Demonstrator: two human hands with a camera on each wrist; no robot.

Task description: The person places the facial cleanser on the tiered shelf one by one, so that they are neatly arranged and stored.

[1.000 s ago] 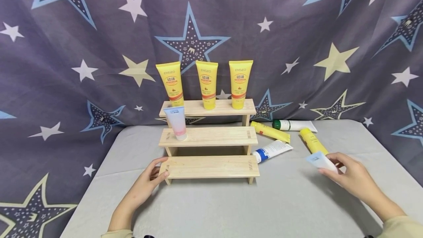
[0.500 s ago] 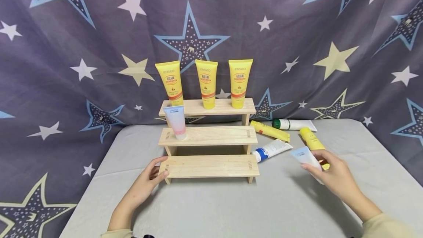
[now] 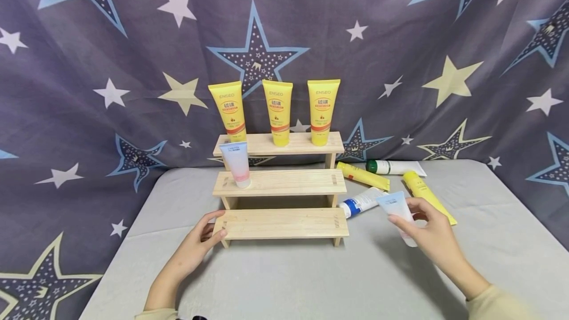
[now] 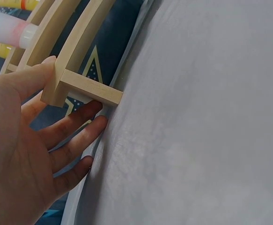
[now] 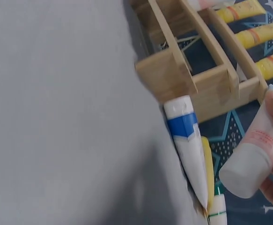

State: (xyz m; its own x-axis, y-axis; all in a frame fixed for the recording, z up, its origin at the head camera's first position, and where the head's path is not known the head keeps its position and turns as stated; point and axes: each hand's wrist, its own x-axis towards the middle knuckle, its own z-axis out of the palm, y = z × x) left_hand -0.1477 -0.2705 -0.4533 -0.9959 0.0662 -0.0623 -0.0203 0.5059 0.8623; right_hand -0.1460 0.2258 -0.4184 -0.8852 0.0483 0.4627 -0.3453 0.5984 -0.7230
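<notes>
A three-step wooden display rack point(image 3: 284, 223) stands on the cloth. My left hand point(image 3: 195, 246) grips the left end of its lowest board, the thumb point(image 4: 35, 77) on the board and the other fingers spread below. My right hand point(image 3: 433, 233) pinches a blue-to-pink squeeze tube point(image 3: 395, 206) above the cloth, right of the rack; its white cap point(image 5: 244, 171) points down. A similar pink-and-blue tube point(image 3: 236, 164) stands on its cap at the left of the middle step. Along the top step stand three yellow tubes point(image 3: 279, 112).
Right of the rack lie a white tube with a blue band point(image 3: 362, 202), a yellow tube point(image 3: 364, 176), a green-capped white tube point(image 3: 395, 167) and another yellow tube point(image 3: 427, 196). A star-patterned curtain point(image 3: 355, 78) hangs behind the grey cloth point(image 3: 284, 280).
My right hand has moved left with the pink-and-blue tube, closer to the rack, and the tube has tipped more upright. My left hand has stayed on the rack.
</notes>
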